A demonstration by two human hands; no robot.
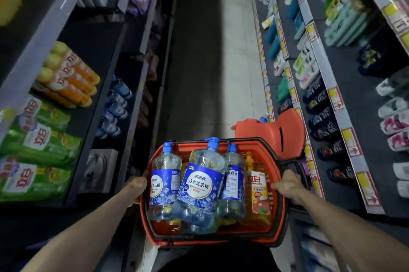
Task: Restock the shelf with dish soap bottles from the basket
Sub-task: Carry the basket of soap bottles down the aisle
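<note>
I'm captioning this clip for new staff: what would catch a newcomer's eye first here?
The red basket, low in the centre, gripped at its sides by the left hand and right hand, holds three clear blue-labelled dish soap bottles and an orange bottle. On the left shelving, orange-and-yellow bottles lie above green packs.

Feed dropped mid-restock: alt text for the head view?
The left hand and right hand hold a red plastic basket by its sides, with three clear blue-labelled dish soap bottles and one orange bottle, between stocked shop shelves.
</note>
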